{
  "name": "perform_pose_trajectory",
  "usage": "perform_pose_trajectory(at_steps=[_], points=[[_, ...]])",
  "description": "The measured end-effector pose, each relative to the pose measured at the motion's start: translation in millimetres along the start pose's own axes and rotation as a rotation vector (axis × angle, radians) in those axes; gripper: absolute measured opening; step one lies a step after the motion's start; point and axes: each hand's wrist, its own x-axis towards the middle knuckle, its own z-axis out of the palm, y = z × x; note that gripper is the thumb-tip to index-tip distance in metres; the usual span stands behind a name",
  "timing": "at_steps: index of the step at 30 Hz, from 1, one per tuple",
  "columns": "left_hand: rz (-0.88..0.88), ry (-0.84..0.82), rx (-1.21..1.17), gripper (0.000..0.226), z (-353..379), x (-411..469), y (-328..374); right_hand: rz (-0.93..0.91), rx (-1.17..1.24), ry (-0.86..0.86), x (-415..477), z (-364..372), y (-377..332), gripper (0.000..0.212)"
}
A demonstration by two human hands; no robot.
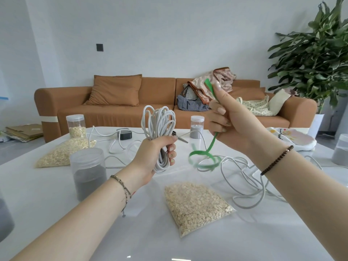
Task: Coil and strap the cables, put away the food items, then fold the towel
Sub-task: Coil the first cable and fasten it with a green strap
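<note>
A brown sofa and a leafy potted plant stood beyond both hands as a person worked at a white desk. A loose white cable sprawled in loops on the desk below the right hand, and a printed white towel lay crumpled further to that hand's right. One clear bag of oats lay flat on the desk, nearer the person than both hands; a second bag of oats lay to the left of the left hand, with a jar of grey granules just beside it. The left hand, raised above the desk, was clenched around the middle of a coiled white cable, its loops standing above the fist. The right hand, held higher and to the right, pinched a green strap between thumb and curled fingers, the strap's blurred tail curling below that hand, between the coil and the loose cable.
</note>
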Motion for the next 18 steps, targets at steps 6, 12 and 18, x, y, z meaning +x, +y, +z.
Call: perform_pose_trajectory(at_steps=[6,12,18], points=[[0.032,0.032,0.025,0.016,0,0,0,0.033,0.001,-0.008,3,2,-1,0.025],[0.0,0.036,-0.011,0.018,-2,3,1,-0.015,-0.481,0.133,3,-9,18,0.018],[0.011,0.049,0.031,0.017,-3,4,-1,0.018,-0.756,0.141,1,-9,26,0.017]])
